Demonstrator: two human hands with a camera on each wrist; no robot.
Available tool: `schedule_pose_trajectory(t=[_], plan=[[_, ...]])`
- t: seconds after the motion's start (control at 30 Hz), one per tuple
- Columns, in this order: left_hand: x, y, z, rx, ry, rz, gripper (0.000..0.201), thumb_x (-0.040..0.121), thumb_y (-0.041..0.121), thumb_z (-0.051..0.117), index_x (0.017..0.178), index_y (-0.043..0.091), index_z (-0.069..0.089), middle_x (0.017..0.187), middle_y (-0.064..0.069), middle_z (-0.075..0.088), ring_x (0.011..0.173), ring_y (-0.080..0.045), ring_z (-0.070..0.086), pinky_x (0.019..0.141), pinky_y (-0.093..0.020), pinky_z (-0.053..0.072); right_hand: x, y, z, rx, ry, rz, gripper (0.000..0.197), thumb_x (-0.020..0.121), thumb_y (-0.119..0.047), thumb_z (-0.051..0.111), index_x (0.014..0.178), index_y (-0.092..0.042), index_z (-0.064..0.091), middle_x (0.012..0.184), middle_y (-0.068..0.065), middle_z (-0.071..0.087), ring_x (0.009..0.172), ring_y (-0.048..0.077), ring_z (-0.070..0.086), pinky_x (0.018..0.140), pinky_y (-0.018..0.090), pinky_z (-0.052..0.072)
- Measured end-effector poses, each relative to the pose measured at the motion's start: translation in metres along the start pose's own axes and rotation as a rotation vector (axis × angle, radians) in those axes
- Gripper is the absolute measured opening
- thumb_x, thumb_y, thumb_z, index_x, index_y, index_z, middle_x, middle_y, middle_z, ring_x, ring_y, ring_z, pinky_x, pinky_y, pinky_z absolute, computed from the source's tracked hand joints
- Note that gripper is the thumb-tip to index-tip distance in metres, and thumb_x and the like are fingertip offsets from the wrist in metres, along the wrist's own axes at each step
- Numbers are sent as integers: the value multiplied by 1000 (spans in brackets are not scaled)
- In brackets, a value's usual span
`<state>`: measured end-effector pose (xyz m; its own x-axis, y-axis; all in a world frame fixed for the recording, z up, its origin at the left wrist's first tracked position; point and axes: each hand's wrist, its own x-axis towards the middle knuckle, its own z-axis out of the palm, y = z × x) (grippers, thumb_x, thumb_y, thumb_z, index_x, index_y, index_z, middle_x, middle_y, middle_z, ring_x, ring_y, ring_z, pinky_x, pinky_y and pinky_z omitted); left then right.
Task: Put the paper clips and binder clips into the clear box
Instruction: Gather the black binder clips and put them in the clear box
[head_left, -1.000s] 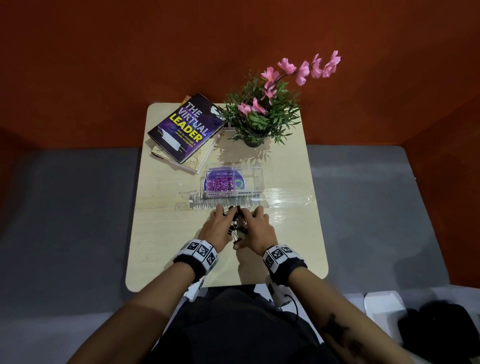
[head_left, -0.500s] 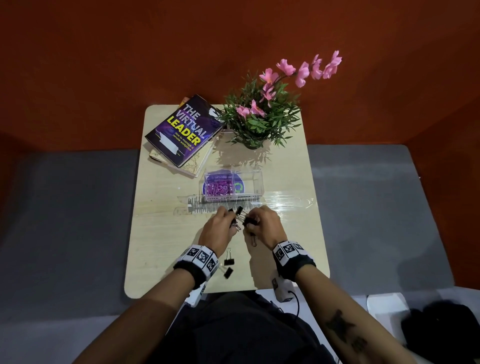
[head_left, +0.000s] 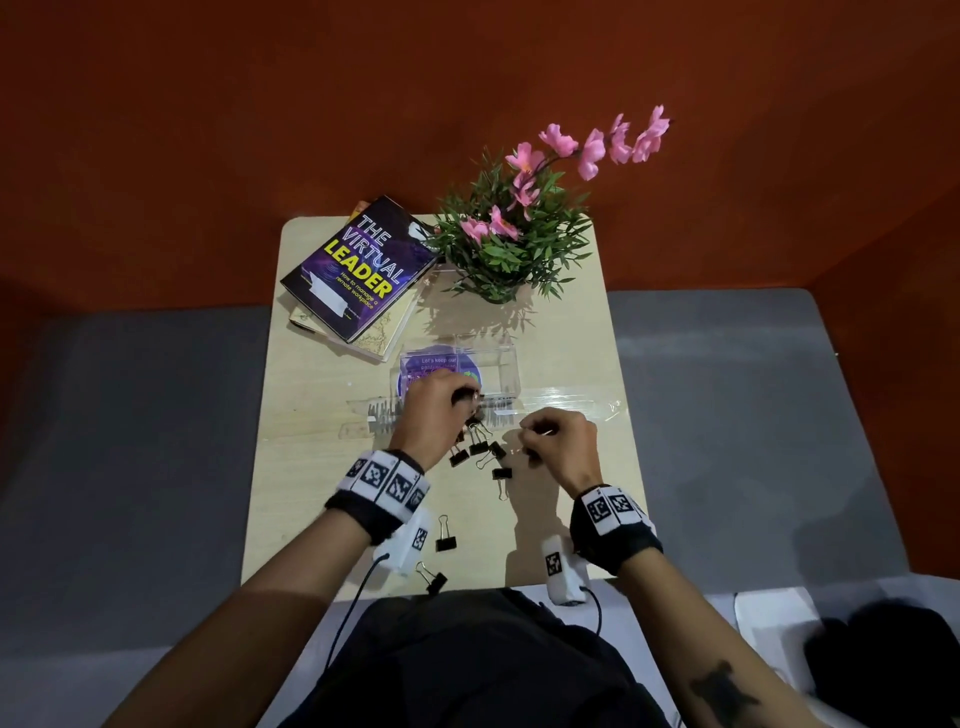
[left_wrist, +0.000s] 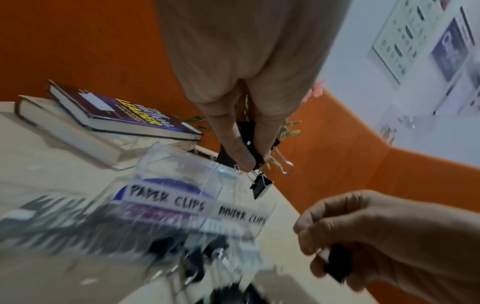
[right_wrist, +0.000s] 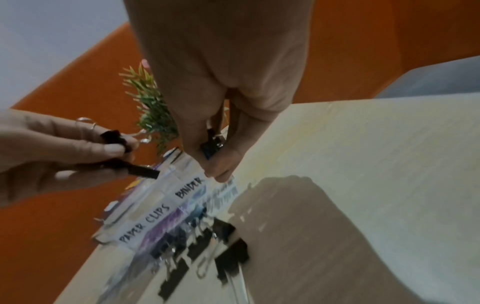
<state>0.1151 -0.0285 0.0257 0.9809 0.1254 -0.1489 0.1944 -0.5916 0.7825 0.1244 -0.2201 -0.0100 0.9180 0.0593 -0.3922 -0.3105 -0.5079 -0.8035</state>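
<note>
The clear box (head_left: 506, 366) stands mid-table, labelled PAPER CLIPS and BINDER CLIPS (left_wrist: 241, 216); purple paper clips (right_wrist: 166, 224) lie in its left half. My left hand (head_left: 436, 410) hovers at the box's near edge and pinches several black binder clips (left_wrist: 246, 135), one dangling (left_wrist: 262, 185). My right hand (head_left: 558, 436), just right of it, pinches a black binder clip (right_wrist: 211, 146). Several loose binder clips (head_left: 480, 449) lie on the table between the hands. Two more (head_left: 445, 538) (head_left: 432, 577) lie near the front edge.
A stack of books (head_left: 358, 275) lies at the back left of the pale wooden table (head_left: 311, 467). A potted plant with pink flowers (head_left: 511, 244) stands behind the box. Clear plastic packaging (head_left: 561, 402) stretches across the table before the box.
The hands have parted. My left hand rose toward the box with clips; my right hand drew right with one. Several binder clips now lie uncovered on the table.
</note>
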Motion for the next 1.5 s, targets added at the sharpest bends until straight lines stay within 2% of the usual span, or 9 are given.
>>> schedule_pose_trajectory(t=[0.17, 0.33, 0.6, 0.77, 0.93, 1.03, 1.17, 1.33, 1.5], plan=[[44, 23, 7, 27, 65, 5, 19, 82, 3, 71, 100, 10, 73, 102, -9, 70, 89, -20, 64, 84, -37, 56, 13, -30, -12, 16, 35, -32, 9, 80, 1, 72, 80, -8, 73, 65, 5, 70, 51, 18, 67, 53, 35, 61], [47, 20, 21, 160, -98, -69, 33, 81, 4, 72, 113, 11, 67, 111, -13, 67, 97, -29, 62, 86, -42, 54, 45, -55, -2, -39, 90, -88, 14, 74, -5, 72, 74, -19, 72, 65, 3, 71, 60, 23, 70, 60, 43, 62], [-3, -2, -2, 60, 36, -74, 28, 86, 2, 63, 110, 16, 69, 98, -3, 73, 83, -16, 67, 79, -32, 57, 54, -80, 9, -170, 19, -169, 29, 77, -13, 76, 105, -12, 73, 101, 9, 75, 83, 19, 70, 86, 35, 58], [-73, -45, -5, 210, -211, -72, 22, 87, 16, 67, 109, 17, 66, 99, 0, 68, 85, -14, 63, 75, -31, 54, 24, -55, -1, -159, -22, -263, 32, 79, -2, 70, 109, -14, 73, 114, 6, 71, 91, 14, 68, 84, 35, 59], [-125, -73, 7, 480, -466, -11, 49, 79, 54, 66, 113, 23, 51, 108, 5, 53, 86, -18, 59, 65, -32, 46, -7, -13, 3, -267, -24, -295, 17, 83, -7, 70, 97, -15, 75, 110, 6, 70, 87, 16, 68, 70, 10, 49], [-137, -84, 13, 623, -582, 7, 76, 67, 61, 72, 122, 22, 38, 114, 2, 45, 89, -25, 58, 62, -37, 45, -25, 15, 13, -496, -114, -214, 26, 83, -21, 69, 109, -16, 68, 113, 7, 62, 78, 23, 65, 66, 24, 47], [-128, -88, 15, 505, -440, -19, 54, 77, 47, 72, 113, 22, 41, 112, 2, 51, 78, -23, 59, 62, -36, 46, -35, 32, 26, -567, -195, -166, 55, 74, -30, 77, 122, -23, 52, 118, 7, 44, 86, 30, 61, 71, 36, 53], [-100, -80, 18, 389, -290, -22, 34, 85, 28, 69, 109, 15, 48, 110, -3, 57, 81, -27, 62, 64, -37, 49, -37, 30, 41, -675, -234, -285, 49, 81, -24, 70, 125, -17, 51, 119, 10, 44, 98, 30, 56, 66, 38, 53], [-75, -70, 24, 483, -169, -53, 52, 90, 41, 59, 132, 16, 42, 123, -6, 46, 99, -28, 58, 68, -44, 54, -26, 14, 47, -618, -189, -294, 48, 86, -31, 59, 130, -24, 41, 117, 8, 45, 93, 28, 60, 59, 35, 51]])
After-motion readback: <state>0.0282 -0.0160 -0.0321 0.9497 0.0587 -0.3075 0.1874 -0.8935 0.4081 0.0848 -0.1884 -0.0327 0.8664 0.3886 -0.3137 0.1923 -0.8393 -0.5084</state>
